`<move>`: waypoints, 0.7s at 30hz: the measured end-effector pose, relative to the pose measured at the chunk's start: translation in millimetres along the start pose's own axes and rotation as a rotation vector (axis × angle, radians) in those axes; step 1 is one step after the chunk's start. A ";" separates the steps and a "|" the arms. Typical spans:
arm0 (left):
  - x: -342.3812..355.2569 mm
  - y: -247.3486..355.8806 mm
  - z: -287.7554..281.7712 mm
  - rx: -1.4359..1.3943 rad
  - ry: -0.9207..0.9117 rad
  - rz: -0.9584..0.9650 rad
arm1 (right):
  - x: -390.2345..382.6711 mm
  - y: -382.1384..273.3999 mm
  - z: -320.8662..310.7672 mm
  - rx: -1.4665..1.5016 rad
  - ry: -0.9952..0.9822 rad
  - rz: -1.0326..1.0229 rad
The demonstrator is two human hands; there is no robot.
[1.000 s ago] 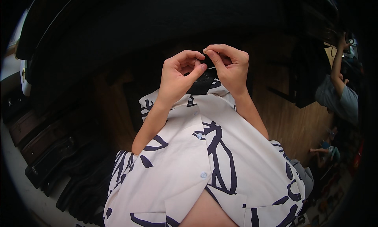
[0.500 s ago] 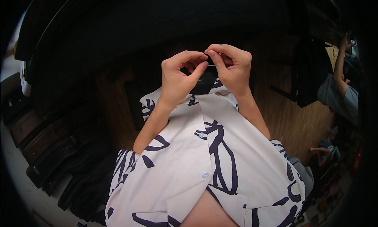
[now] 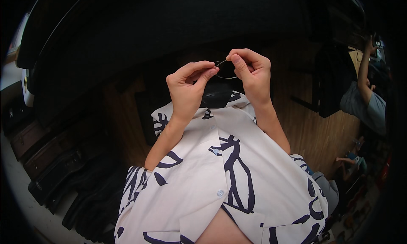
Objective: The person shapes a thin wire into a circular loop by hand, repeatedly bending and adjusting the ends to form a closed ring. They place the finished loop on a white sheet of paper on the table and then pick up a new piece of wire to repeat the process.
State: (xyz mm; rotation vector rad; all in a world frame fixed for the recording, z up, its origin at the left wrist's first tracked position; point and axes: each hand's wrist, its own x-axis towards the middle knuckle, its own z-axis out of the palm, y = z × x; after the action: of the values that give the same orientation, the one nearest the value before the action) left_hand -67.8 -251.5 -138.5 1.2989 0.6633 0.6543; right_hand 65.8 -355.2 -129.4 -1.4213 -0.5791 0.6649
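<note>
My left hand and my right hand are raised in front of my chest, a short way apart. Both have thumb and forefinger pinched on a thin, wire-like strand. One straight stretch of it runs up from the left fingertips to the right ones. A pale part of the strand bows below, between the two hands. Its ends are hidden in my fingers, and the exact kind of strand is too small to tell. Behind the hands lies something black on my lap, beyond the hem of my patterned white shirt.
A broad black surface stretches across ahead of me. Several dark cases stand in a row on the left. At the right are a black seat-like thing, wooden floor and another person's arm with a grey sleeve.
My hands have drawn apart, the left one moving left and slightly down. More of the strand now shows stretched between the fingertips, with its loop hanging wider below.
</note>
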 end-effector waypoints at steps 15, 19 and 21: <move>1.5 -3.9 5.7 -0.353 -0.199 -0.201 | -0.4 6.3 -1.9 0.102 0.034 0.036; 1.3 -1.8 9.0 -0.230 -0.212 -0.070 | -2.8 1.1 1.8 -0.024 0.037 -0.038; 1.5 -3.3 8.5 -0.127 -0.185 -0.035 | -3.3 -2.7 3.7 -0.091 0.045 -0.085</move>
State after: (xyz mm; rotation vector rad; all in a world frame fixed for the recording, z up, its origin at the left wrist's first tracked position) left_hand -60.2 -256.3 -140.6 1.2099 0.4849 0.5319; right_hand 61.0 -355.0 -126.3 -1.4847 -0.6374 0.5438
